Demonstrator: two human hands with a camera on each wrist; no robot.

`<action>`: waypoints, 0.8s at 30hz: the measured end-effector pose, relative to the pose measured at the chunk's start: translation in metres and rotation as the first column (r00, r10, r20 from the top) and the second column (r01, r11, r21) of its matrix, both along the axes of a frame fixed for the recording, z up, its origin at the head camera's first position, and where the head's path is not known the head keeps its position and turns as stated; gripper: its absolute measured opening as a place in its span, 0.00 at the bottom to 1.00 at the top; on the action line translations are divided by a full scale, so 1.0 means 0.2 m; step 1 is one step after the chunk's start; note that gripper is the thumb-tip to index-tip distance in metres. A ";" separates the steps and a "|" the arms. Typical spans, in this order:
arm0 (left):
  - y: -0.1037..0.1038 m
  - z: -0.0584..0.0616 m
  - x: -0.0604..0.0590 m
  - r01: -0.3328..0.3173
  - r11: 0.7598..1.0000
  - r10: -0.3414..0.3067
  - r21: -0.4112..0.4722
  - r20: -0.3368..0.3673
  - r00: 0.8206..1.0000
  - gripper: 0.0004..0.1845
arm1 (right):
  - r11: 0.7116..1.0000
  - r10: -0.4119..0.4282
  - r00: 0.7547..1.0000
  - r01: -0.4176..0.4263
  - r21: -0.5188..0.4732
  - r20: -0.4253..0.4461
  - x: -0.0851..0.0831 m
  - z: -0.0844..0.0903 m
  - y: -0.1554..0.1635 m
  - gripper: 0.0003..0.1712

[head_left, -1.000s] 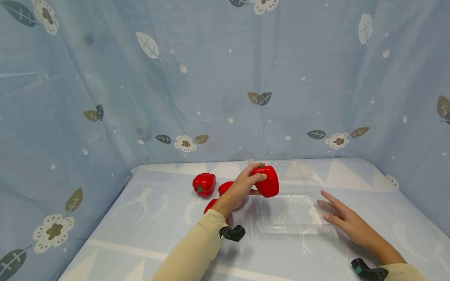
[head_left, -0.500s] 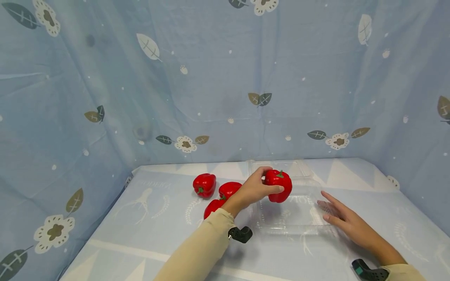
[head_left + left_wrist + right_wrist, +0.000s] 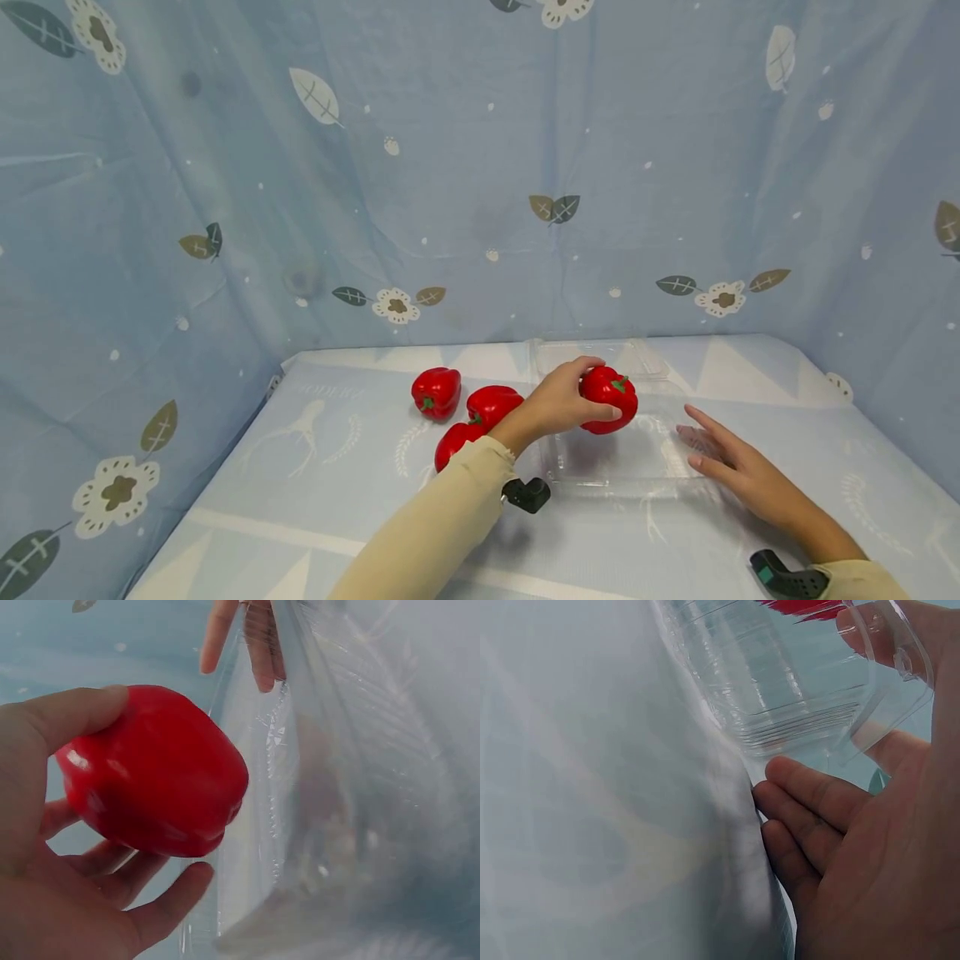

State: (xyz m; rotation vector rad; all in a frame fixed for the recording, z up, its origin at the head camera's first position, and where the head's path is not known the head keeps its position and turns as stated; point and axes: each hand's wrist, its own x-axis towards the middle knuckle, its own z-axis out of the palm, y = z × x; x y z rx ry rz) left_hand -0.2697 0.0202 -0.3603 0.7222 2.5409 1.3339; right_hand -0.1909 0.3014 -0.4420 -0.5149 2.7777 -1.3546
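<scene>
Red pepper (image 3: 610, 398) in left grip (image 3: 567, 402) hangs over open-rimmed clear container (image 3: 581, 482).

Both the left sleeve (image 3: 431, 533) and right sleeve (image 3: 862, 582) look pale cream from here, the left one creased. The left hand (image 3: 567, 402) and right hand (image 3: 742, 479) are bare, below them a black left wrist device (image 3: 529, 496) and curved black right wrist device (image 3: 798, 583) with a teal square (image 3: 766, 575).

Looks forward and down from the head, across the bench (image 3: 300, 500) to the patterned cloth (image 3: 450, 167) behind. From the left wrist, faces the red pepper (image 3: 161, 772) up close; from the right, the clear container (image 3: 795, 724). Shares both between wrist views.
</scene>
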 end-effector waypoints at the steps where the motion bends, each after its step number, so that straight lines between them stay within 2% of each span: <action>1: 0.01 0.00 0.00 0.007 0.999 -0.007 -0.031 -0.018 1.000 0.38 | 1.000 -0.003 1.000 0.003 0.001 0.003 0.00 0.00 0.00 0.39; 6: 0.05 0.01 0.01 0.015 0.977 -0.040 -0.211 -0.113 0.993 0.40 | 1.000 -0.005 1.000 0.005 0.016 0.002 0.01 0.00 0.00 0.38; 8: 0.06 0.01 0.02 0.002 0.968 -0.038 -0.249 -0.138 0.990 0.40 | 1.000 -0.002 1.000 0.002 0.017 -0.009 0.00 0.00 0.00 0.38; 16: 0.11 0.01 0.03 -0.063 0.957 0.013 -0.284 -0.174 0.985 0.38 | 1.000 0.009 1.000 -0.009 0.007 -0.015 -0.01 -0.01 0.00 0.39; 24: 0.15 -0.01 0.02 -0.087 0.930 0.012 -0.357 -0.206 0.978 0.36 | 0.999 0.001 1.000 -0.001 0.036 -0.001 -0.02 -0.02 0.00 0.42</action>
